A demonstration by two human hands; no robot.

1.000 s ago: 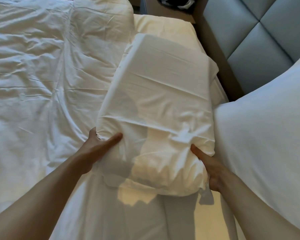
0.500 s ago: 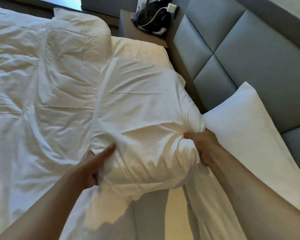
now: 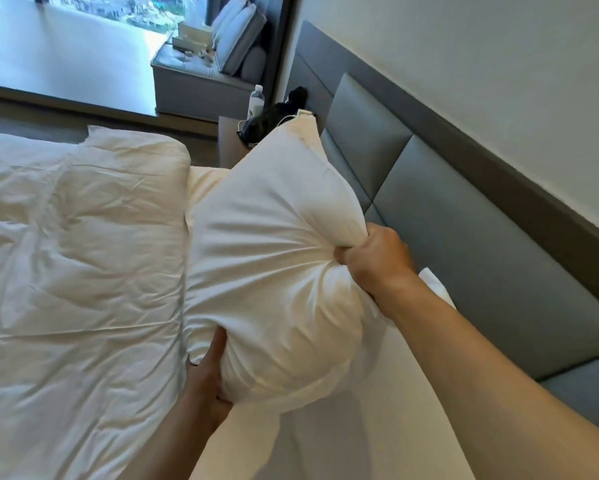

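A plump white pillow (image 3: 270, 244) is lifted off the bed and tilted up toward the grey padded headboard (image 3: 447, 237). My right hand (image 3: 377, 258) grips a bunched fistful of its near right side. My left hand (image 3: 208, 372) holds its lower left corner from underneath, thumb up along the fabric, fingers hidden behind it. Only a small white corner of a second pillow (image 3: 436, 285) shows behind my right forearm.
A rumpled white duvet (image 3: 76, 271) covers the bed's left side. A bare sheet (image 3: 343, 445) lies below the pillow. Beyond the pillow stands a nightstand (image 3: 228, 136) with a water bottle (image 3: 256, 102) and a black item. A grey bench (image 3: 194, 81) with cushions sits by the window.
The pillow has risen off the mattress and swung up toward the headboard. My right hand moved up and right with its bunched side. The view tilted up, showing window and wall.
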